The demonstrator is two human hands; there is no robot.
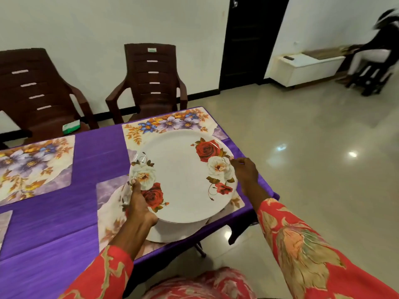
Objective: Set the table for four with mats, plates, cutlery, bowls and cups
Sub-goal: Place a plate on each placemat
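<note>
The top plate (183, 175) is round and white with roses on two sides; it tilts a little, its far rim higher, over the table's right edge; the left hand (138, 203) grips its near-left rim, thumb on top; the right hand (246, 173) pinches its right rim; under it sits at least one more plate (172, 231), maybe more, partly hidden; four flowered mats show; the nearest mat (112, 214) lies under the plates; two brown chairs stand past the table's far edge.
</note>
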